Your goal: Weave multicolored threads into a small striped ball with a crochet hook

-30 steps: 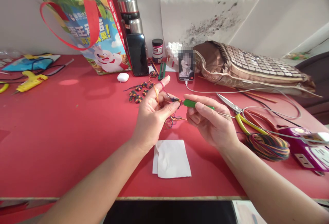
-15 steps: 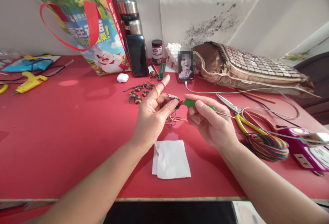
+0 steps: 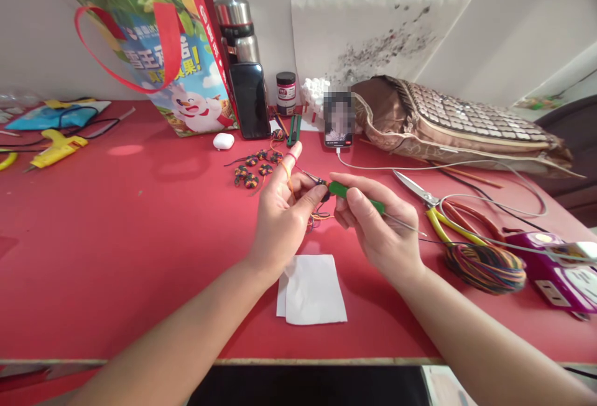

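Note:
My left hand (image 3: pixel 284 216) pinches a small dark multicoloured crochet piece (image 3: pixel 325 193) between thumb and fingers. Yarn runs over its raised index finger. In my right hand (image 3: pixel 380 219) is a crochet hook with a green handle (image 3: pixel 357 197); its thin metal end at the front meets the piece, and another metal shaft sticks out behind the handle. Loose yarn strands (image 3: pixel 317 219) hang below the hands. Several small crocheted flower-like pieces (image 3: pixel 252 180) lie on the red table beyond my left hand. The stitches are too small to make out.
A folded white tissue (image 3: pixel 314 291) lies in front of me. To the right are scissors (image 3: pixel 420 189), a multicoloured yarn skein (image 3: pixel 485 267), a purple power socket (image 3: pixel 555 269) and a white cable. A propped phone (image 3: pixel 338 129), a sequined bag (image 3: pixel 461 114) and a yellow glue gun (image 3: pixel 58 148) stand around.
My right hand and the hook have shifted slightly left, and the hook handle tilts more. My left index finger has dipped a little. The left hand keeps its pinch on the piece.

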A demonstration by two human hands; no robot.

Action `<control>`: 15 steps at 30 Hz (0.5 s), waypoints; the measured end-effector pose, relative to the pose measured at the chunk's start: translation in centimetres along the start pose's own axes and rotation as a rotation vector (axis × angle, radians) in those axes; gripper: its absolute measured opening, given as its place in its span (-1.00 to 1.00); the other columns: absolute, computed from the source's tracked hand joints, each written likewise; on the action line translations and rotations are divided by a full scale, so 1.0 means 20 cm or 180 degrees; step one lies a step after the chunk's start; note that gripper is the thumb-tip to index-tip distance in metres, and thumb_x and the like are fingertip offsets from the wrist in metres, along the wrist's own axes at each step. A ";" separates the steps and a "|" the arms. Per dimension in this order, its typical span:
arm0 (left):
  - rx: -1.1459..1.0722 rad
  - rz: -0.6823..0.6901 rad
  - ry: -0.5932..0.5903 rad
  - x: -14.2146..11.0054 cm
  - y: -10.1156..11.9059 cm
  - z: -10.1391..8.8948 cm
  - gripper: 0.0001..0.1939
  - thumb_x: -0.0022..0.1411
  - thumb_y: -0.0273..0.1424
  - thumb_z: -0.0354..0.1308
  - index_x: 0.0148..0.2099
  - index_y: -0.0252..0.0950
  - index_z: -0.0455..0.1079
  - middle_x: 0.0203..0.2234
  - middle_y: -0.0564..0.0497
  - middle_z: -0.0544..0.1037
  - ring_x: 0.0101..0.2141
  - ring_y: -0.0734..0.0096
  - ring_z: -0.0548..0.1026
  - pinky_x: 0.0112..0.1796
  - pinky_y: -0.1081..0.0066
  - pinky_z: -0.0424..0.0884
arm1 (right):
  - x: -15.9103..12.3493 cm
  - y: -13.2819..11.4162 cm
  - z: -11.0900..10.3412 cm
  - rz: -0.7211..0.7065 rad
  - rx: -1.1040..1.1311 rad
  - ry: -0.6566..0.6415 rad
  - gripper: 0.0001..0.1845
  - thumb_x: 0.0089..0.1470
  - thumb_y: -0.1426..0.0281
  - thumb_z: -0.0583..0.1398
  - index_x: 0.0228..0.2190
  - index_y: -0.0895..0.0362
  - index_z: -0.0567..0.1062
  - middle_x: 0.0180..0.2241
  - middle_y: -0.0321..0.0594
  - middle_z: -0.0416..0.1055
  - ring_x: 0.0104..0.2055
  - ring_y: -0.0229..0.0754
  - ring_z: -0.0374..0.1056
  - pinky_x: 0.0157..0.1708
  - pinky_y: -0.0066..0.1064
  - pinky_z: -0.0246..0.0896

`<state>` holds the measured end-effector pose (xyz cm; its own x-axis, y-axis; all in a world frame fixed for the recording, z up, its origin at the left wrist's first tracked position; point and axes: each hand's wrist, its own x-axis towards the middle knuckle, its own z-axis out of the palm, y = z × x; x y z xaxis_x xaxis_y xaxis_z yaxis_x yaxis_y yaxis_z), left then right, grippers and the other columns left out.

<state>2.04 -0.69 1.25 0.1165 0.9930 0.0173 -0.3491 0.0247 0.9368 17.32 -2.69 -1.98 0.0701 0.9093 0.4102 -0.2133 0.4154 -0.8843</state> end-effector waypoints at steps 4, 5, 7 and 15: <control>-0.0001 0.0054 -0.0037 0.00 -0.01 0.00 -0.15 0.36 -0.51 0.37 0.60 -0.17 0.22 -0.42 0.17 0.48 -0.39 0.50 0.44 -0.35 0.46 0.40 | -0.02 0.00 0.00 -0.0366 -0.0670 0.0006 -0.74 0.46 0.34 0.30 0.08 -0.06 0.74 -0.42 -0.33 0.42 -0.40 -0.25 0.35 -0.39 -0.34 0.34; 0.0015 0.0064 -0.0051 0.00 -0.02 0.00 -0.16 0.36 -0.51 0.37 0.60 -0.15 0.23 -0.42 0.17 0.48 -0.40 0.49 0.43 -0.37 0.46 0.39 | -0.02 0.00 0.00 -0.0445 -0.0797 0.0006 -0.73 0.47 0.35 0.29 0.09 -0.06 0.73 -0.41 -0.33 0.42 -0.39 -0.25 0.35 -0.38 -0.33 0.33; 0.0038 0.0074 -0.0086 0.00 -0.01 0.00 -0.17 0.36 -0.51 0.37 0.59 -0.14 0.24 -0.43 0.18 0.46 -0.43 0.49 0.38 -0.42 0.45 0.35 | -0.02 0.00 0.00 -0.0584 -0.0939 -0.0001 -0.72 0.48 0.37 0.27 0.11 -0.06 0.72 -0.39 -0.32 0.44 -0.38 -0.24 0.36 -0.36 -0.32 0.33; 0.0025 0.0075 -0.0292 0.02 0.01 -0.03 -0.21 0.34 -0.55 0.34 0.55 -0.15 0.30 -0.43 0.15 0.43 -0.41 0.47 0.38 -0.37 0.45 0.39 | -0.01 -0.02 -0.01 -0.0677 -0.1019 -0.0237 -0.71 0.49 0.41 0.24 0.12 0.00 0.68 -0.36 -0.30 0.51 -0.37 -0.24 0.41 -0.34 -0.30 0.36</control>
<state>1.38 -0.14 1.24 0.1931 0.9786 0.0710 -0.3456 0.0001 0.9384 17.53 -3.09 -1.83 0.0067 0.8026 0.5965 0.1141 0.5920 -0.7978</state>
